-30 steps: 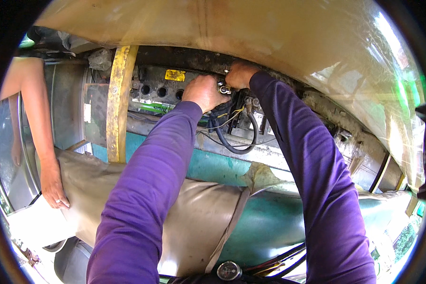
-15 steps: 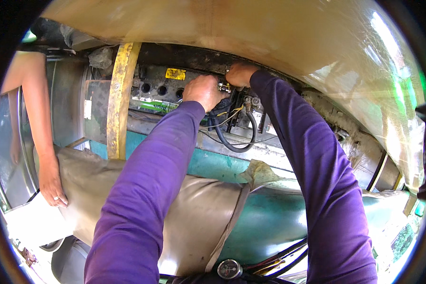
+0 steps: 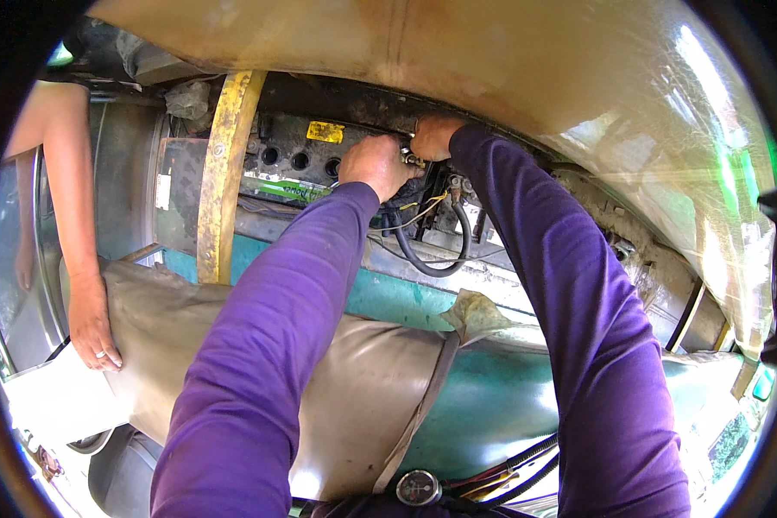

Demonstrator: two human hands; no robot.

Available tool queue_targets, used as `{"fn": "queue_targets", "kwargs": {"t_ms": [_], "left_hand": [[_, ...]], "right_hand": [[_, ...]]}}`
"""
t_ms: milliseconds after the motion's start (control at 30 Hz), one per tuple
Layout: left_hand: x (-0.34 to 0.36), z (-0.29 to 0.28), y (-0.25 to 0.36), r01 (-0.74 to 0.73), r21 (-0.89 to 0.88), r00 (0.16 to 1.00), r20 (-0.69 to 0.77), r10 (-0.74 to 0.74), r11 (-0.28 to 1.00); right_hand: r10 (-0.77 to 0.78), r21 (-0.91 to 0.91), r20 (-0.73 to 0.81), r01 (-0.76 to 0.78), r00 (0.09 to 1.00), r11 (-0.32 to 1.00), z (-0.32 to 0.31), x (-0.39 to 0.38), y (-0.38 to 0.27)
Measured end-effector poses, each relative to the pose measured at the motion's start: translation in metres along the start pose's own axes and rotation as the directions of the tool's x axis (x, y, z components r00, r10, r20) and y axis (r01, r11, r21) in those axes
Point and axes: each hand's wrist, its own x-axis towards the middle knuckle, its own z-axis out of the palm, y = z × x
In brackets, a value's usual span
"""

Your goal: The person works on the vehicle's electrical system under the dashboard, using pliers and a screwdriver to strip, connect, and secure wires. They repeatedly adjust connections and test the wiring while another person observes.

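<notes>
Both my arms, in purple sleeves, reach into a recess that holds a black battery with round dark caps. My left hand is closed at the battery's right end, its fingers around a metal battery terminal clamp. Just right of it and slightly farther in, my right hand is curled closed beside the clamp. Its fingertips are hidden, and what they grip cannot be made out. A thick black cable loops below my hands, with a thin yellow wire near its upper end.
A yellow metal bar stands left of the battery. A large brown panel hangs overhead. In front lies a beige cover over a green surface. Another person's hand rests at the left. A round gauge sits near the lower edge.
The view has shifted slightly. My right hand has turned a little and moved slightly lower, and more of the metal clamp shows between my hands. My left hand keeps its hold.
</notes>
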Motion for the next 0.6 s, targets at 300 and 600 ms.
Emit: {"fn": "queue_targets", "kwargs": {"t_ms": [300, 600], "left_hand": [[0.001, 0.006, -0.005, -0.034, -0.029, 0.999, -0.005, 0.034, 0.999], [0.002, 0.006, -0.007, -0.054, 0.004, 0.998, -0.014, 0.054, 0.999]], "right_hand": [[-0.089, -0.204, -0.096, 0.068, 0.991, 0.977, 0.014, -0.018, 0.037], [-0.193, -0.257, -0.255, 0.126, 0.947, 0.958, 0.037, -0.037, 0.034]]}}
